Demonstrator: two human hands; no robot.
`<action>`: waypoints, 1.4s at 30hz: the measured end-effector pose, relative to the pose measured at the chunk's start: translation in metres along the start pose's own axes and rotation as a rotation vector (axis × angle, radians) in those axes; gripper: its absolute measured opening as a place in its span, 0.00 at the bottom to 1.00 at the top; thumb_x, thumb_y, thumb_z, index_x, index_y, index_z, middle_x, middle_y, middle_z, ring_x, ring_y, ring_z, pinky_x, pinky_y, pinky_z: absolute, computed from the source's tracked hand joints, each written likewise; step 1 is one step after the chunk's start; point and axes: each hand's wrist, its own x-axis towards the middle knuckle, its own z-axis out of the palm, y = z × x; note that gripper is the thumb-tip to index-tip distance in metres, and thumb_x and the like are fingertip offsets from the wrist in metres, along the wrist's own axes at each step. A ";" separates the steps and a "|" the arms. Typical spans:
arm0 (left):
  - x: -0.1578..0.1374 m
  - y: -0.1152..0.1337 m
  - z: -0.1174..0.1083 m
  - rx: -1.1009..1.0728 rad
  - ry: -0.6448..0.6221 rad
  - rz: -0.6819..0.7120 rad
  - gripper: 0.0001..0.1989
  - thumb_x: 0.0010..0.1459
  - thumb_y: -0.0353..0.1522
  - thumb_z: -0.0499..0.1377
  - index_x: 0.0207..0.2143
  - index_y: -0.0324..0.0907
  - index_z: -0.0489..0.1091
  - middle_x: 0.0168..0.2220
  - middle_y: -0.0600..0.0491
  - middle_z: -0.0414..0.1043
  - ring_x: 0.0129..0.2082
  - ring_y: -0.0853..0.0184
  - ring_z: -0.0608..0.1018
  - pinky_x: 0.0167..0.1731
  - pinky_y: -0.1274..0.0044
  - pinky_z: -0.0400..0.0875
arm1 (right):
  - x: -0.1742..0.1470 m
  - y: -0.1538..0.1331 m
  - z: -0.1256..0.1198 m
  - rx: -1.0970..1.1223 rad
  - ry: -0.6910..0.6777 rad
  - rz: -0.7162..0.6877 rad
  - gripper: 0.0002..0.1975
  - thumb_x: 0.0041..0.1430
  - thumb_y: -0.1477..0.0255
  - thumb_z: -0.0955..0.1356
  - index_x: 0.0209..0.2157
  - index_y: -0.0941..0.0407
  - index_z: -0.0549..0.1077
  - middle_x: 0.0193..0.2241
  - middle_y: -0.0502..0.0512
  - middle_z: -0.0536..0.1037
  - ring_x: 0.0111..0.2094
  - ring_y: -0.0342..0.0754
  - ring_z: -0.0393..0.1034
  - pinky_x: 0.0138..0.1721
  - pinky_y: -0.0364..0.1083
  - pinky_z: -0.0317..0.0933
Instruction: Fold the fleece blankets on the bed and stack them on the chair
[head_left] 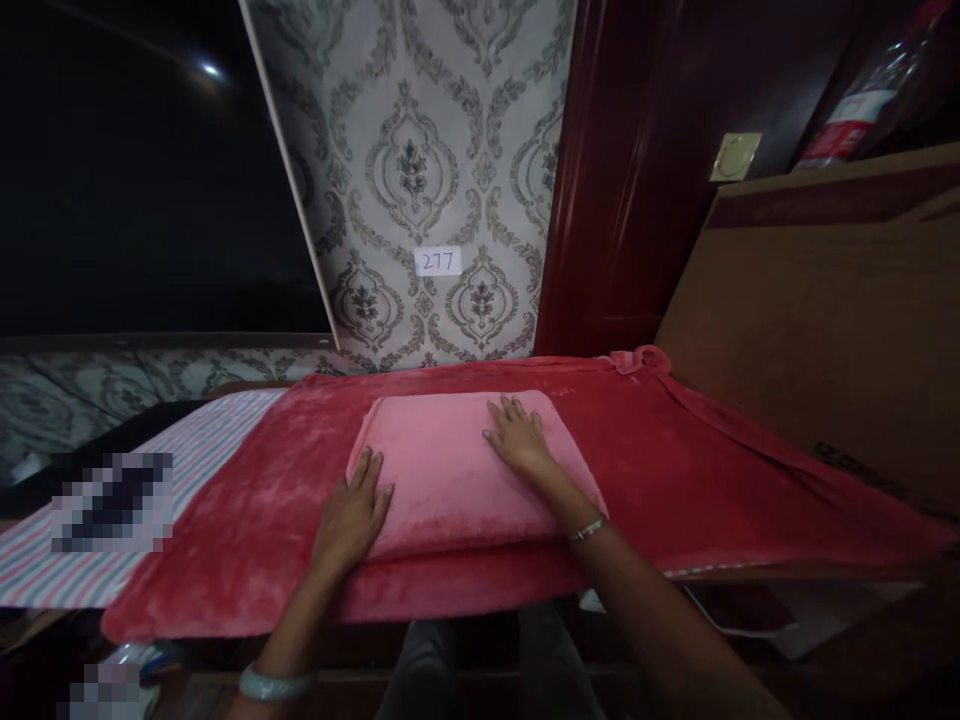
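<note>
A pink folded bundle of plush fabric, roughly rectangular, lies on a spread red plush blanket. My left hand rests at the bundle's left edge, its fingers stretched out and pointing away from me. On the upper right part of the bundle my right hand lies flat with fingers spread. Neither hand grips anything. How the fabric is folded inside cannot be seen.
Beneath the blanket a striped cloth shows at the left. A dark television screen stands at the back left. At the right, a large cardboard box carries a plastic bottle. A "277" label is on the wallpaper.
</note>
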 end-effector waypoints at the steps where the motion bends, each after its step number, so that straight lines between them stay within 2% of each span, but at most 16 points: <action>1: 0.000 -0.003 0.000 -0.015 0.002 0.010 0.31 0.69 0.42 0.42 0.70 0.38 0.54 0.73 0.45 0.46 0.65 0.51 0.67 0.62 0.62 0.64 | 0.006 0.001 0.002 0.013 -0.023 0.011 0.31 0.70 0.60 0.57 0.71 0.52 0.51 0.73 0.57 0.44 0.73 0.56 0.34 0.69 0.64 0.35; 3: 0.002 -0.008 -0.002 -0.038 -0.013 0.017 0.31 0.69 0.41 0.43 0.70 0.40 0.54 0.73 0.45 0.46 0.66 0.53 0.66 0.63 0.61 0.63 | 0.013 0.007 0.009 0.033 -0.036 0.036 0.31 0.71 0.59 0.56 0.71 0.51 0.52 0.73 0.55 0.45 0.73 0.56 0.35 0.69 0.65 0.33; 5: 0.006 -0.008 -0.010 -0.018 -0.060 -0.038 0.30 0.68 0.42 0.45 0.69 0.44 0.56 0.73 0.46 0.47 0.67 0.49 0.63 0.63 0.55 0.61 | 0.013 0.015 0.017 0.046 -0.007 0.045 0.30 0.71 0.59 0.56 0.71 0.51 0.52 0.73 0.54 0.46 0.73 0.56 0.35 0.69 0.64 0.32; 8: 0.018 0.010 -0.029 0.063 -0.059 -0.087 0.28 0.67 0.42 0.47 0.67 0.46 0.62 0.71 0.47 0.52 0.70 0.43 0.54 0.64 0.44 0.52 | 0.010 0.019 0.026 0.056 0.041 0.044 0.30 0.71 0.60 0.55 0.71 0.51 0.53 0.73 0.54 0.47 0.73 0.56 0.36 0.69 0.63 0.32; 9: 0.024 0.023 -0.036 0.070 -0.038 -0.040 0.28 0.67 0.42 0.47 0.66 0.45 0.63 0.71 0.46 0.52 0.71 0.44 0.52 0.65 0.45 0.48 | 0.009 0.020 0.027 0.057 0.050 0.044 0.30 0.71 0.60 0.55 0.71 0.51 0.53 0.72 0.55 0.48 0.73 0.56 0.36 0.69 0.64 0.32; 11: 0.042 0.057 -0.044 0.020 -0.030 0.149 0.29 0.67 0.41 0.48 0.67 0.43 0.60 0.71 0.44 0.51 0.72 0.51 0.51 0.68 0.51 0.47 | 0.008 0.019 0.028 0.056 0.061 0.042 0.29 0.71 0.60 0.55 0.71 0.51 0.54 0.72 0.55 0.48 0.73 0.56 0.37 0.69 0.64 0.33; 14: 0.076 0.109 -0.043 -0.097 -0.153 0.429 0.32 0.68 0.42 0.47 0.71 0.44 0.51 0.73 0.45 0.45 0.73 0.58 0.49 0.69 0.57 0.45 | 0.008 0.018 0.027 0.043 0.075 0.033 0.29 0.72 0.60 0.55 0.70 0.51 0.55 0.72 0.56 0.48 0.73 0.57 0.38 0.69 0.63 0.34; 15: 0.088 0.122 -0.039 -0.119 -0.194 0.487 0.32 0.68 0.43 0.47 0.71 0.45 0.50 0.73 0.46 0.44 0.73 0.59 0.48 0.69 0.56 0.44 | 0.008 0.018 0.028 0.037 0.078 0.028 0.29 0.72 0.60 0.55 0.70 0.51 0.55 0.72 0.56 0.48 0.73 0.57 0.39 0.69 0.63 0.34; 17: 0.113 0.136 -0.029 -0.117 -0.283 0.488 0.32 0.68 0.45 0.45 0.71 0.48 0.50 0.73 0.48 0.43 0.73 0.59 0.47 0.69 0.55 0.44 | 0.008 0.019 0.028 0.028 0.079 0.022 0.29 0.72 0.60 0.54 0.70 0.51 0.55 0.72 0.56 0.49 0.72 0.57 0.40 0.69 0.63 0.35; 20: 0.142 0.125 -0.015 -0.067 -0.341 0.368 0.31 0.68 0.47 0.44 0.70 0.48 0.53 0.73 0.48 0.46 0.73 0.57 0.50 0.68 0.54 0.45 | 0.009 0.021 0.030 0.028 0.083 0.028 0.29 0.71 0.60 0.55 0.70 0.51 0.55 0.72 0.57 0.49 0.72 0.57 0.41 0.69 0.63 0.36; 24: 0.159 0.078 -0.006 -0.014 -0.261 0.222 0.29 0.69 0.43 0.42 0.69 0.46 0.55 0.72 0.46 0.49 0.72 0.55 0.53 0.68 0.53 0.43 | 0.010 0.021 0.032 0.048 0.086 0.027 0.29 0.71 0.61 0.56 0.70 0.51 0.57 0.72 0.55 0.50 0.72 0.57 0.40 0.69 0.63 0.35; 26: 0.164 0.055 -0.005 0.013 -0.221 0.136 0.29 0.69 0.43 0.42 0.67 0.45 0.59 0.70 0.44 0.54 0.70 0.53 0.57 0.67 0.51 0.43 | 0.010 0.020 0.033 0.060 0.088 0.026 0.28 0.71 0.61 0.56 0.70 0.51 0.57 0.72 0.55 0.50 0.72 0.57 0.40 0.69 0.63 0.34; 30: 0.170 0.024 -0.004 0.040 -0.163 -0.051 0.30 0.69 0.43 0.39 0.64 0.38 0.64 0.67 0.37 0.61 0.66 0.46 0.63 0.62 0.49 0.55 | 0.009 0.020 0.032 0.075 0.076 0.029 0.29 0.71 0.61 0.56 0.70 0.51 0.56 0.72 0.55 0.49 0.72 0.56 0.39 0.69 0.63 0.34; 34: 0.171 0.013 0.005 0.017 -0.122 -0.104 0.31 0.69 0.42 0.38 0.66 0.39 0.61 0.68 0.40 0.59 0.65 0.50 0.65 0.60 0.60 0.62 | 0.010 0.021 0.027 0.059 0.040 0.046 0.29 0.71 0.61 0.56 0.70 0.50 0.55 0.73 0.54 0.47 0.73 0.56 0.38 0.69 0.62 0.33; 39: 0.171 0.013 0.012 -0.010 -0.072 -0.111 0.30 0.68 0.43 0.40 0.63 0.40 0.65 0.65 0.40 0.64 0.62 0.50 0.69 0.58 0.61 0.64 | 0.021 0.001 0.007 0.080 -0.100 0.079 0.31 0.69 0.61 0.58 0.71 0.52 0.53 0.73 0.58 0.47 0.73 0.58 0.38 0.68 0.64 0.38; 42: 0.172 0.013 0.012 -0.020 -0.048 -0.086 0.29 0.68 0.42 0.40 0.61 0.39 0.66 0.63 0.40 0.67 0.62 0.52 0.70 0.59 0.62 0.63 | 0.035 -0.028 0.000 0.110 -0.140 -0.068 0.32 0.69 0.59 0.58 0.71 0.49 0.51 0.73 0.58 0.46 0.73 0.56 0.37 0.68 0.65 0.37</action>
